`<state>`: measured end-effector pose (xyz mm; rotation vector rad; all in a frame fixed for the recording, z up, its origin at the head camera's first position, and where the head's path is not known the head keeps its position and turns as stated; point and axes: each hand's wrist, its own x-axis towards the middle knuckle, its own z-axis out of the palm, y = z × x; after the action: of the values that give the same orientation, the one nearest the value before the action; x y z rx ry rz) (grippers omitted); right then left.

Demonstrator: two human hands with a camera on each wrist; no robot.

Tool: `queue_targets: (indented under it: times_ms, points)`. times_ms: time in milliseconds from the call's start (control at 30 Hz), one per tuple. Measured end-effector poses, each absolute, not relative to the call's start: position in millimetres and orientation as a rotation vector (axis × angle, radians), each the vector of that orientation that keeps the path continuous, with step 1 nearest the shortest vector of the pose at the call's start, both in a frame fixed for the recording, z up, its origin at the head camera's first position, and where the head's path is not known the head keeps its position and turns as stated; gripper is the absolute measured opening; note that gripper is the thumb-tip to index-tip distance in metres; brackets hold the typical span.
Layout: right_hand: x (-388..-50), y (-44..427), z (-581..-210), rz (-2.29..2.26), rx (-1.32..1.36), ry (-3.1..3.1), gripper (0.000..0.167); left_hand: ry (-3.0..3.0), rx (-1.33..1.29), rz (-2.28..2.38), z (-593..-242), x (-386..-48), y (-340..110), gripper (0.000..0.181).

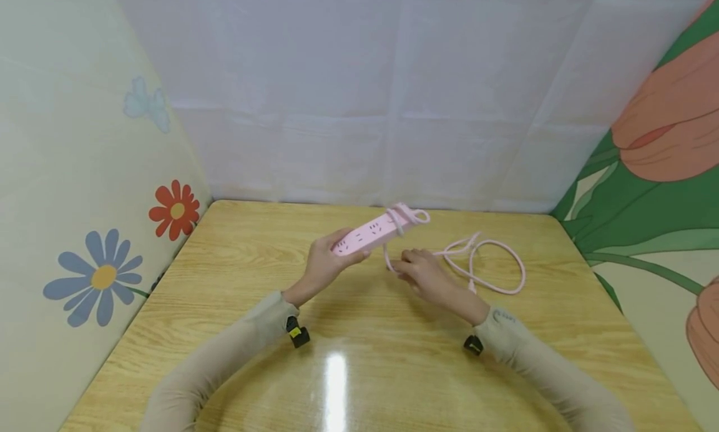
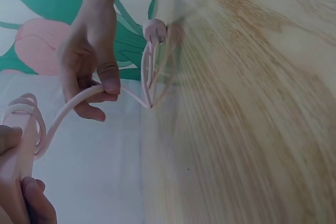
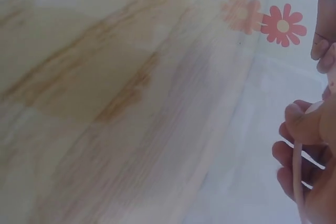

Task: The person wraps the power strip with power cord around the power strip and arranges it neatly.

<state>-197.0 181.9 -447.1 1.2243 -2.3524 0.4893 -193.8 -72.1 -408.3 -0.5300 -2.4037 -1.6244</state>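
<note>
A pink power strip (image 1: 367, 233) is held up at a tilt above the table by the left hand (image 1: 327, 261), which grips its lower left end. Pink cord (image 1: 396, 221) is wrapped around the strip's far end, with a small loop sticking out to the right. From there the cord runs down to the right hand (image 1: 428, 278), whose thumb and fingers pinch it; the left wrist view shows this pinched cord (image 2: 73, 100) clearly. Beyond the right hand, the loose cord (image 1: 519, 263) lies in loops on the table, its pink plug (image 1: 472, 286) beside them.
The wooden table (image 1: 253, 369) reaches back to a white cloth wall (image 1: 337, 107). Flower-patterned panels stand at the left (image 1: 34, 170) and the right (image 1: 674, 220). Dark devices are strapped at both wrists.
</note>
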Motion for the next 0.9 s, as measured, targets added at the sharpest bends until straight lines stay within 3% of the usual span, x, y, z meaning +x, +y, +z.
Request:
queue_targets:
  times_ms: [333, 900]
  points:
    - [-189, 182, -446, 0.307, 1.246, -2.397, 0.032, -2.511, -0.427, -1.47, -418, -199, -78, 0.058]
    - [-186, 182, -434, 0.499, 1.312, -2.205, 0.019, -2.596, -0.407, -1.375, -428, -199, -94, 0.056]
